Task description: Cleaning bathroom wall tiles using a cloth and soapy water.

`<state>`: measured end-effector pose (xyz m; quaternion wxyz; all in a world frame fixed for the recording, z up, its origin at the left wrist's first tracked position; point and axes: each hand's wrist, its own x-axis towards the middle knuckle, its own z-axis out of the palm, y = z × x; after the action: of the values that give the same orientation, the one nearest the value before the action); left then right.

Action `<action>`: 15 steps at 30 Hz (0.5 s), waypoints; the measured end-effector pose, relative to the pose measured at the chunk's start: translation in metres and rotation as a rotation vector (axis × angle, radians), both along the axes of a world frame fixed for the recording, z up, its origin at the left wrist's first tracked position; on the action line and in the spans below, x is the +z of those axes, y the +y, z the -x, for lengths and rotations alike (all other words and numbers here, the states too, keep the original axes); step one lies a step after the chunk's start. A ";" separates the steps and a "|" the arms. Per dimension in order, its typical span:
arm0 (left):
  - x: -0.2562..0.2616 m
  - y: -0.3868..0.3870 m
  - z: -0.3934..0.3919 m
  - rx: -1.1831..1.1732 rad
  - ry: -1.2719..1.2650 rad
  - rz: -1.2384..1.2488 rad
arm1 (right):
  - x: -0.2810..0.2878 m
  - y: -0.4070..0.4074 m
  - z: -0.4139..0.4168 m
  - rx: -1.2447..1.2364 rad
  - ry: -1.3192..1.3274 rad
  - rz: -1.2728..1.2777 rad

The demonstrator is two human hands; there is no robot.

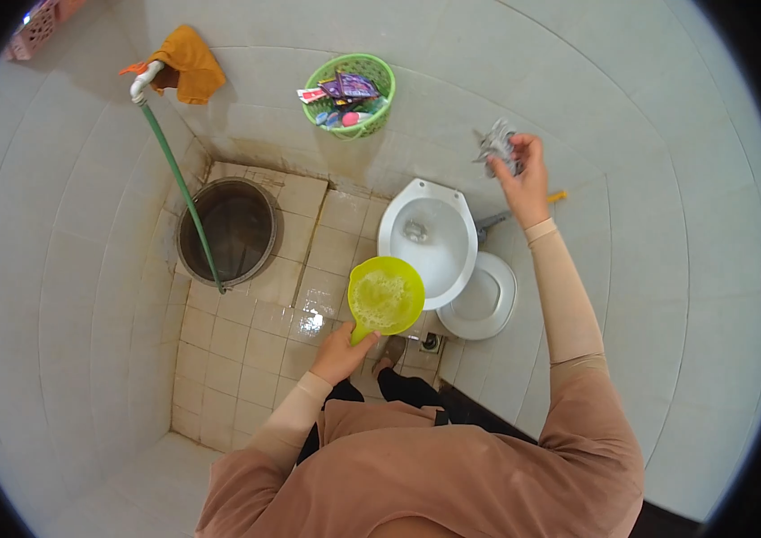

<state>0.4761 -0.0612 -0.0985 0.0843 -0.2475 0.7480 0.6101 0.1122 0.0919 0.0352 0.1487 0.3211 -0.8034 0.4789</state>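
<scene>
My left hand (pixel 343 353) grips the handle of a yellow-green plastic dipper (pixel 386 294), which holds foamy liquid and overlaps the front left rim of a white toilet bowl (pixel 388 222). Raised to the right of the bowl, my right hand (pixel 524 171) pinches a crumpled grey-silver wad (pixel 498 146) between thumb and fingers; whether it is foil, plastic or a scrubber I cannot tell. The toilet has no seat on its rim. A white seat or lid (pixel 505 306) lies beside it, low on the right.
A green hose (pixel 175 168) runs from a wall tap (pixel 145 79) into a dark round tub (pixel 273 232). An orange cloth (pixel 199 70) hangs by the tap. On the wall is a green basket (pixel 388 84) with packets. A floor drain (pixel 430 343) lies near my foot; the tiles look wet.
</scene>
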 end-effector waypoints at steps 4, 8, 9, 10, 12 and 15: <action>-0.002 0.021 -0.001 0.153 0.057 0.064 | 0.043 -0.016 0.059 0.056 0.184 -0.025; -0.002 0.043 0.001 0.280 -0.110 -0.028 | 0.087 -0.032 0.109 0.056 0.555 -0.064; -0.009 0.049 0.002 0.289 -0.110 -0.032 | 0.096 -0.037 0.119 0.036 0.684 -0.055; -0.017 0.054 -0.001 0.323 -0.120 -0.059 | 0.103 -0.043 0.130 0.047 0.682 -0.054; -0.020 0.065 0.001 0.408 -0.125 -0.132 | 0.110 -0.052 0.156 -0.058 0.842 -0.016; -0.011 0.076 0.011 0.423 -0.128 -0.113 | 0.102 -0.057 0.199 -0.208 0.860 -0.003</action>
<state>0.4650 0.0153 -0.1098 0.0155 -0.4320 0.6372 0.6380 -0.0864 0.0345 0.1369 0.5162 0.4090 -0.6973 0.2829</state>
